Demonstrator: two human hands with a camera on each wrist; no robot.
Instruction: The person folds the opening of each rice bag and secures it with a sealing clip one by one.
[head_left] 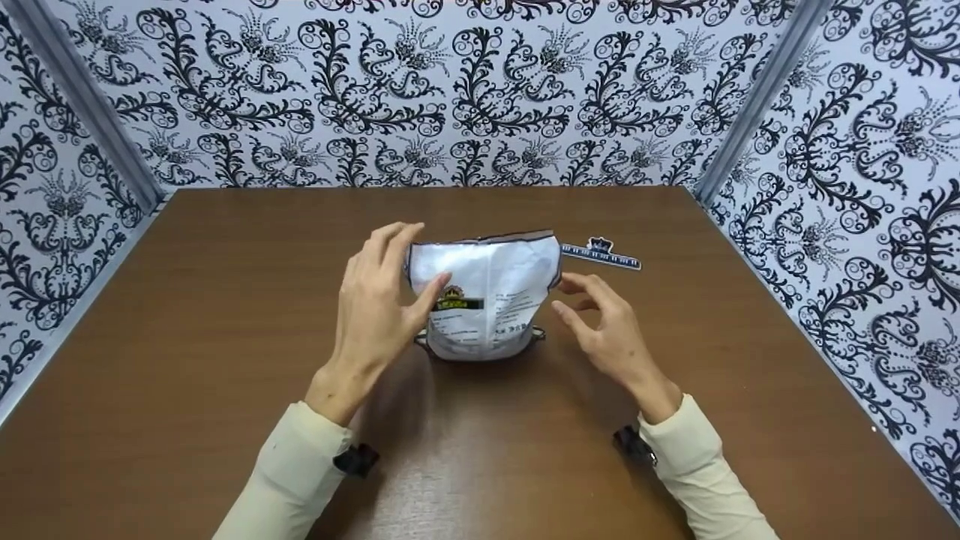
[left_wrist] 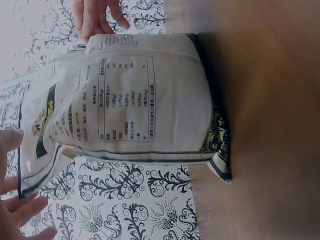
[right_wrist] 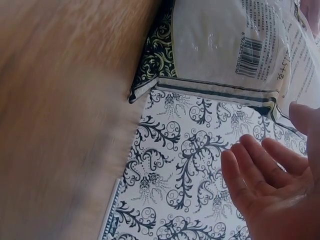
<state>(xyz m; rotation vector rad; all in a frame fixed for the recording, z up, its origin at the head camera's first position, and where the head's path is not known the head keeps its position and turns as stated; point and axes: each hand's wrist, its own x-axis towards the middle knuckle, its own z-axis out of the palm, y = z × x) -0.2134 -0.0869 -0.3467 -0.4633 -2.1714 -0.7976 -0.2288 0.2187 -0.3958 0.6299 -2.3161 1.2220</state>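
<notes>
A filled white food bag (head_left: 487, 300) with printed text, a nutrition table and a black-and-gold emblem stands upright on the brown table, its top leaning toward the viewer. Dark patterned corners show at its base. My left hand (head_left: 375, 289) is at the bag's upper left, thumb in front and fingers stretched past the side edge. In the left wrist view, those fingers lie apart from one another around the bag's top corner. My right hand (head_left: 607, 330) is beside the right edge, fingers loosely bent and holding nothing. Whether its fingertips touch the bag is unclear.
A flat blue-and-white strip with a crown shape (head_left: 600, 253) lies right of and behind the bag. The brown table (head_left: 247, 315) extends around both hands. Walls with black scroll patterns (head_left: 480, 90) stand along its back and sides.
</notes>
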